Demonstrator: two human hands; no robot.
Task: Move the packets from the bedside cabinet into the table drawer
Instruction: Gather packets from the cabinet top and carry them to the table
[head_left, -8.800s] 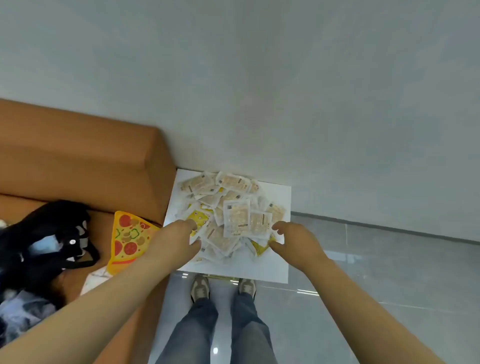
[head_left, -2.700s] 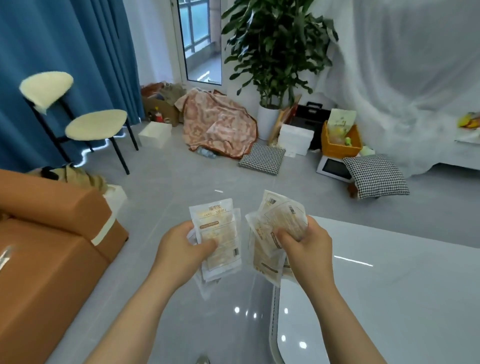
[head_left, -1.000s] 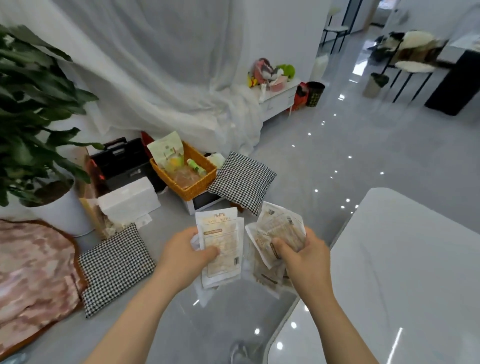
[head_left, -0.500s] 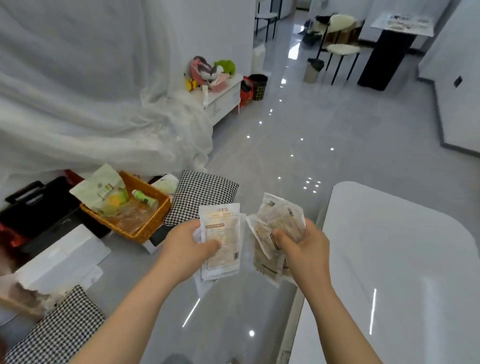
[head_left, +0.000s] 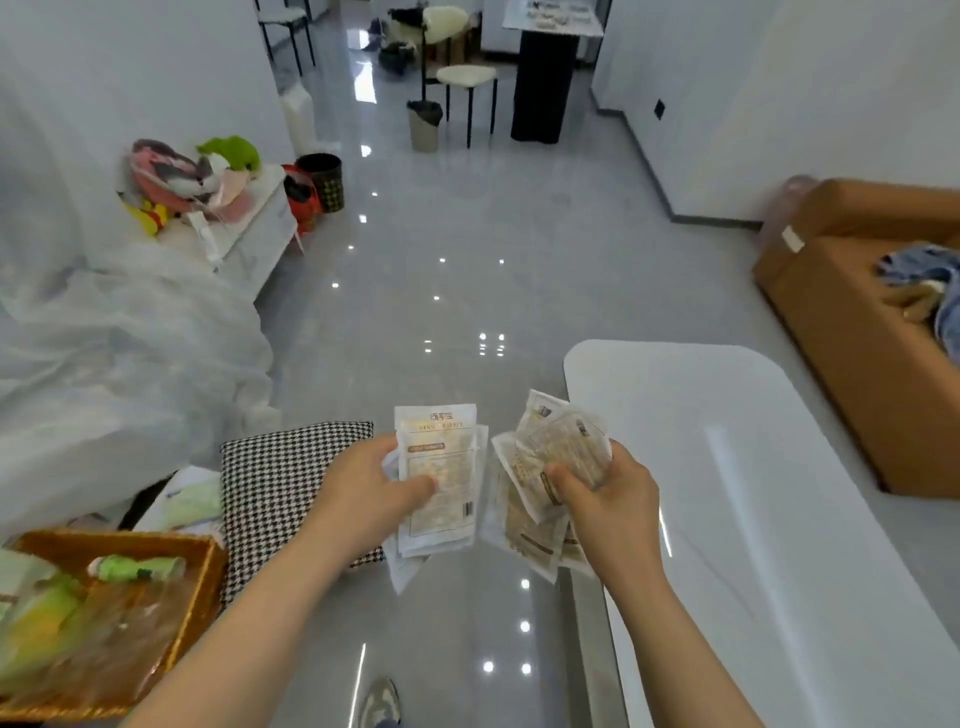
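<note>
left hand (head_left: 371, 486): closed around a flat stack of packets (head_left: 439, 480), thumb pressed across the front one, held upright at waist height over the glossy floor.
right hand (head_left: 605, 499): gripping a looser, fanned bundle of packets (head_left: 545, 467), thumb on top, fingers curled behind; the bundle hung just at the near edge of the white table (head_left: 753, 493).
just changed: a half-second earlier the table lay farther off to the right and the wicker basket (head_left: 104, 613) sat ahead; it had since slid to the lower left as the person turned and walked on, one shoe (head_left: 379, 701) showing below. both grips looked the same as before.
what it meant: judged a carry in mid-stride, the pickup at the bedside cabinet done, the drop-off not yet begun. no drawer showed in the view, so its place on the table could not be told; one hand would likely need freeing to pull it open.
middle ground: a checked cushion (head_left: 280, 478) lay on the floor beside the basket, a white draped sheet (head_left: 114, 353) to the left.
far: a tan sofa (head_left: 852, 322) at right; a stool (head_left: 465, 78) and dark pedestal table (head_left: 543, 78) down the hall.
</note>
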